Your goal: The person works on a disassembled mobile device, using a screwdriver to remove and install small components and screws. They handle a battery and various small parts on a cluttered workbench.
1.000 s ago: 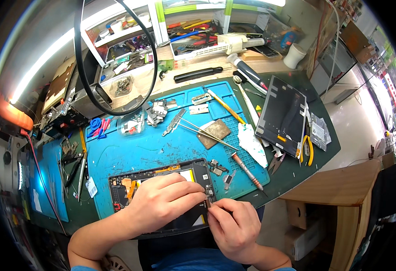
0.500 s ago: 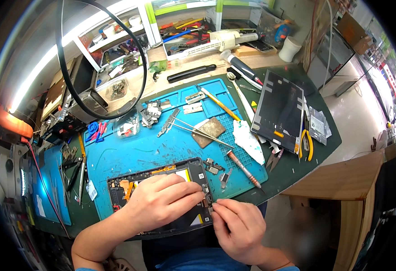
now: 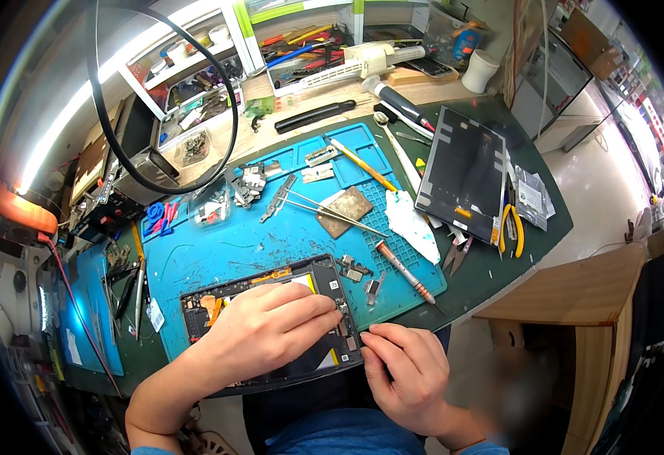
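Observation:
An opened tablet (image 3: 313,269) lies at the near edge of the blue mat, its inner parts bare: orange ribbon cables, dark panels and small boards along its right side. My left hand (image 3: 271,322) reaches across it, fingers pinched together over the small parts near the right side. Whatever those fingertips hold is hidden. At the tablet's right edge, my right hand (image 3: 408,371) is closed, thumb and forefinger meeting against the frame; I cannot make out anything between them. Beyond the tablet sit small metal parts (image 3: 353,268) and a small connector piece (image 3: 374,290).
The blue mat (image 3: 218,258) also bears tweezers (image 3: 332,211), a metal plate (image 3: 345,212), a copper-coloured screwdriver (image 3: 405,271) and a yellow-handled brush (image 3: 362,164). A dark display panel (image 3: 465,171) and yellow-handled pliers (image 3: 511,231) lie to the right. A black cable loop (image 3: 236,114) hangs at upper left.
The whole view has shifted slightly. My right hand has slid a little rightward along the tablet's edge; my left hand stays pinched over nearly the same spot.

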Motion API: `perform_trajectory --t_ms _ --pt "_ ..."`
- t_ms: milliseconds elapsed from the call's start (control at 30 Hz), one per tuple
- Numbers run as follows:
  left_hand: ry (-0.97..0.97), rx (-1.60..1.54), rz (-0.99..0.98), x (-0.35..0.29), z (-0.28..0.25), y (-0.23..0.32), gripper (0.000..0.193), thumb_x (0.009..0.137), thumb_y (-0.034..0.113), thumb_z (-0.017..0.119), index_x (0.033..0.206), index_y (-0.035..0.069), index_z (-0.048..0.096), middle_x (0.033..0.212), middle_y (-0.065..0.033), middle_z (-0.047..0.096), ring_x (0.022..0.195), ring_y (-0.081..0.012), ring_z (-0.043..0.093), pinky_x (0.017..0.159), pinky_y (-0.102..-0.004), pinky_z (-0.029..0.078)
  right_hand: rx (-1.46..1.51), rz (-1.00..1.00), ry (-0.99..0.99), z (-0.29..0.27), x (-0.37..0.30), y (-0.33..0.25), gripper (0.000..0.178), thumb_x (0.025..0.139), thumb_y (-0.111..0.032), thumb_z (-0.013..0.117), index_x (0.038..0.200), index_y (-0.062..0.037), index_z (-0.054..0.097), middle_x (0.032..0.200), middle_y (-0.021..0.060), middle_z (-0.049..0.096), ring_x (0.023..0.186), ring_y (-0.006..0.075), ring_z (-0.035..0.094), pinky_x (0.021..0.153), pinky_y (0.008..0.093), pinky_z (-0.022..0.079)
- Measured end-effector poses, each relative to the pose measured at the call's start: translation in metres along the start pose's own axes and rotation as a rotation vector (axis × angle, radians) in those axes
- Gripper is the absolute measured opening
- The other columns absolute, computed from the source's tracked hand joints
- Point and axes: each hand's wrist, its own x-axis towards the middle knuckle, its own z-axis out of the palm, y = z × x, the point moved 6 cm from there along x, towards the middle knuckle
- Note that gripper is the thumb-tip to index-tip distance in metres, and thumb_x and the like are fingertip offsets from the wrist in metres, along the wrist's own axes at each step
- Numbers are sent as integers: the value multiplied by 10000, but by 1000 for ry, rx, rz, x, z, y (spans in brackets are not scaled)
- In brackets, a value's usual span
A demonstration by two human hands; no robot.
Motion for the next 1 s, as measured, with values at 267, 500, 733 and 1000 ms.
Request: perform_trajectory --t_ms 267,500,733,1000 --pt "-7 -29 -24 0 -1 1 337 803 105 736 1128 26 780 1182 -57 714 1022 -221 703 869 -368 614 -9 -15 -13 1 -3 0 274 836 21 817 1106 -21 790 1113 104 753 880 282 695 759 376 547" --pt "-18 -43 -42 -2 -1 2 360 810 97 733 1157 18 783 1181 -62 711 1032 -235 697 892 -375 608 -96 -72 -120 2 -3 -4 478 796 66 743 1255 -59 792 1167 72 708 956 251 663 813 366 525" --pt "-35 -154 -112 -3 -3 -3 425 735 -5 788 1156 43 814 1167 -65 743 1006 -253 725 875 -373 616 -250 -111 -262 7 10 -7 568 802 24 724 1360 -83 757 1134 44 628 917 202 634 776 344 510" --pt "-60 -218 -128 -6 -7 -4 408 769 -11 797 1170 63 795 1206 -64 761 1075 -267 726 919 -401 610 16 10 -204 3 15 5 471 820 37 716 1268 -87 793 1084 47 657 932 233 653 776 358 531"
